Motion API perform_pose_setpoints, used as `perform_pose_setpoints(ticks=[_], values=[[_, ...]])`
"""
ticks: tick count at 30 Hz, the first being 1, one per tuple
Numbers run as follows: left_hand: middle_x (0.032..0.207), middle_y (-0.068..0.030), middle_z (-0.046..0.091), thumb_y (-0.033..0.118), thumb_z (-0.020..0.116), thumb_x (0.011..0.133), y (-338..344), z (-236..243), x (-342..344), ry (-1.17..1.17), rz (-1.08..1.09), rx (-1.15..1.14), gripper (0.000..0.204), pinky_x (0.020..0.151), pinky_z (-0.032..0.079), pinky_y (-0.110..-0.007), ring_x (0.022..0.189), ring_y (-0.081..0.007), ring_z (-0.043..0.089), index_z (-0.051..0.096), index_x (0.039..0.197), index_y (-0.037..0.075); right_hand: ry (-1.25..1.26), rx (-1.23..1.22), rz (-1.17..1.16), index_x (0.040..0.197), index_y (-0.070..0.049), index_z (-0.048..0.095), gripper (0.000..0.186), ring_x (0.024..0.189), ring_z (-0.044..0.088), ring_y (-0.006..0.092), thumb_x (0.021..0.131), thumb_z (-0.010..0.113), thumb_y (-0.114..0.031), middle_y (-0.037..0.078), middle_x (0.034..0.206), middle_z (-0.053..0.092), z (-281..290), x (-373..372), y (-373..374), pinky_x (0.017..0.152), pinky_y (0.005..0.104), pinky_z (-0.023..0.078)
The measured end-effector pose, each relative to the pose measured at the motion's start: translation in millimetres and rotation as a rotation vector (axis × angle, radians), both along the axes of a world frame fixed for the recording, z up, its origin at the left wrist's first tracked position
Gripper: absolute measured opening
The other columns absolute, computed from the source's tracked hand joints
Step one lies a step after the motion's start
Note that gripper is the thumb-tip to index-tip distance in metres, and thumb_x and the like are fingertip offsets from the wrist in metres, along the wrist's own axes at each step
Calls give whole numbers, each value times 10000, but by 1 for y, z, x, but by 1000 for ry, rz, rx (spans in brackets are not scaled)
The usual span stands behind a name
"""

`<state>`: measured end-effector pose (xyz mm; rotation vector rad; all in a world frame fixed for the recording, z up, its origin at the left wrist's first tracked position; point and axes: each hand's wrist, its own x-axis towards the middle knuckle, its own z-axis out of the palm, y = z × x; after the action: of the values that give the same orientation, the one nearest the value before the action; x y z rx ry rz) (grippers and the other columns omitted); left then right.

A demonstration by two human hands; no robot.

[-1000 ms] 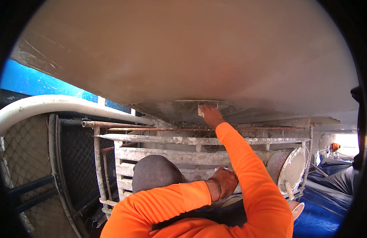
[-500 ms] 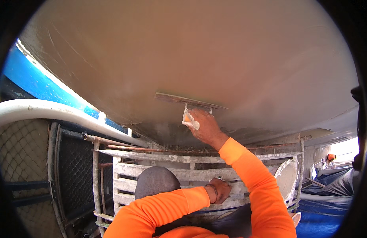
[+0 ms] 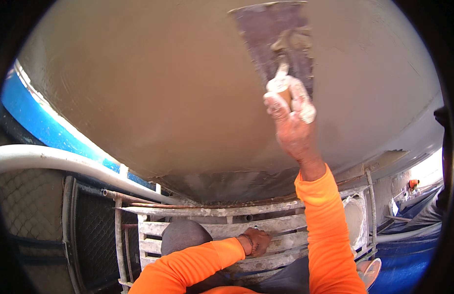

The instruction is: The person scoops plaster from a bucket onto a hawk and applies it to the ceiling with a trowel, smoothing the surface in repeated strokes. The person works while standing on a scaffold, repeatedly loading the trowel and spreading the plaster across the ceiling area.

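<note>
My right hand [image 3: 295, 122], smeared with pale paste, grips the handle of a plastering trowel [image 3: 259, 44]. The trowel's broad dark blade is raised toward the upper middle of the view, with a lump of wet paste on its face near the handle. Behind it spreads a large curved wall [image 3: 153, 93] coated in smooth grey-brown plaster. Low down, my left hand [image 3: 259, 241] is closed above the whitish slats of the platform [image 3: 227, 228]. A small bit of something shows at its fingers, too hidden to name.
A metal rail [image 3: 222, 210] runs along the platform's far edge. At the right stand a paste-covered round pan [image 3: 354, 223] and a small bucket [image 3: 369, 272]. Mesh panels [image 3: 97, 220] and a thick white pipe [image 3: 55, 157] fill the left. Blue sheeting [image 3: 403, 264] lies right.
The right hand has moved up and right, away from the lower wall. The trowel, earlier edge-on against the plaster, now shows its broad face. My left hand has shifted slightly left and down.
</note>
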<state>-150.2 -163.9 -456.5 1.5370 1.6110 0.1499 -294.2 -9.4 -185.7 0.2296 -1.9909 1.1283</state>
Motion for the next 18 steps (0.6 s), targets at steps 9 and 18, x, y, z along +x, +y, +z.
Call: perform_pose_setpoints(ticks=[9,18], values=[[1110,-228,689,328,652,893,1,4,4,39,50,22,551,938,538,-512,1020,-423,685,556,1343,26,138,-615,9,1262,-48,546,335,773,545,88,1077,608,-320,28,931,579,2,42,69,646,235,483],[1187,-256,704,325,610,880,13,32,-5,47,9,-5,596,993,529,-489,1143,-419,672,529,1374,4,258,-488,117,1214,-74,579,293,688,540,83,1095,572,-342,21,864,574,41,28,100,586,245,485]])
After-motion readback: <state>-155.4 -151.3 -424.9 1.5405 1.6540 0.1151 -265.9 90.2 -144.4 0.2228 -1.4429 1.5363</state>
